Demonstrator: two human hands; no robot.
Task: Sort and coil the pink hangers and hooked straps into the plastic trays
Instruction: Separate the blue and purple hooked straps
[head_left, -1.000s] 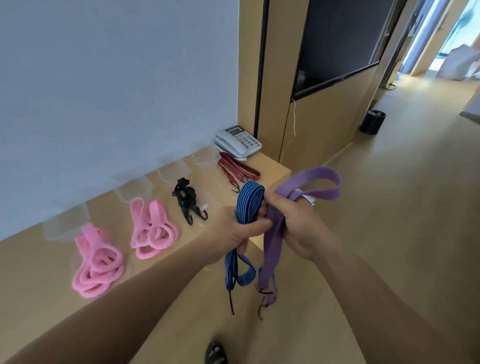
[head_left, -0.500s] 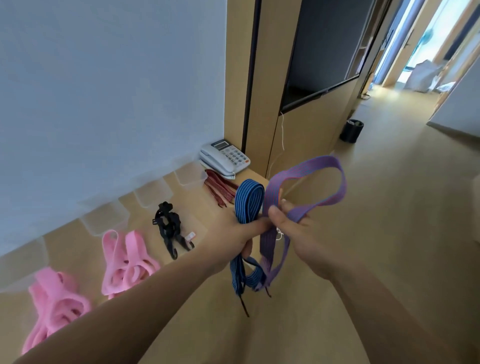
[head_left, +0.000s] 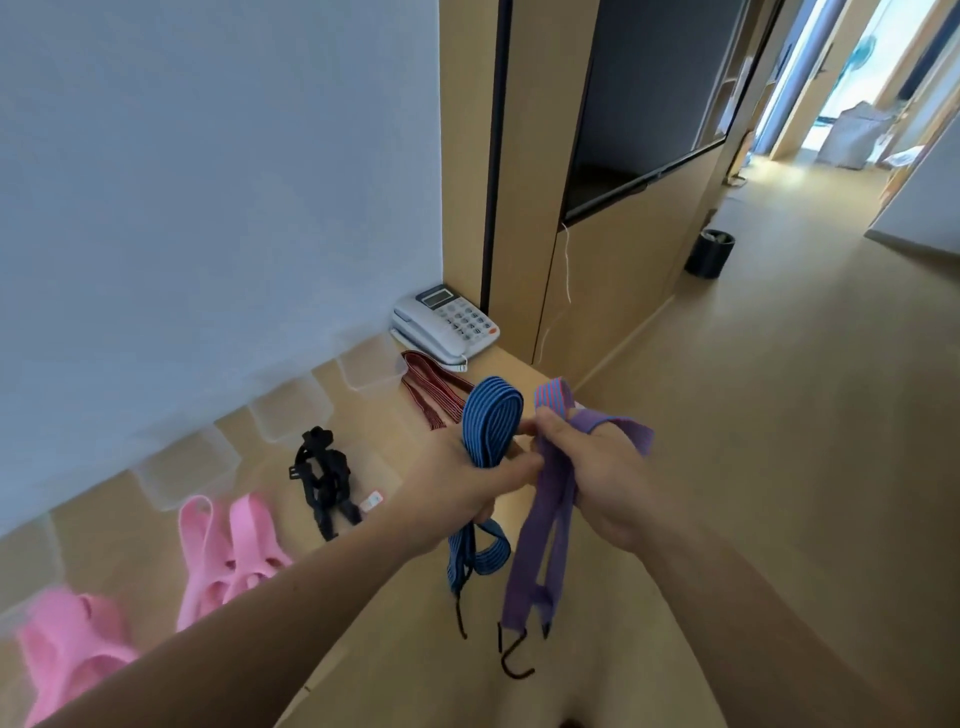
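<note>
Your left hand grips the blue strap; your right hand grips the purple strap. Worktop: 2 pink hanger bundles near its front edge.

In hands: blue strap, purple strap

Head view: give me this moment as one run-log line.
left hand: grips folded blue strap | right hand: grips purple strap, hooks hanging | pink hangers: on counter, outside trays
</note>
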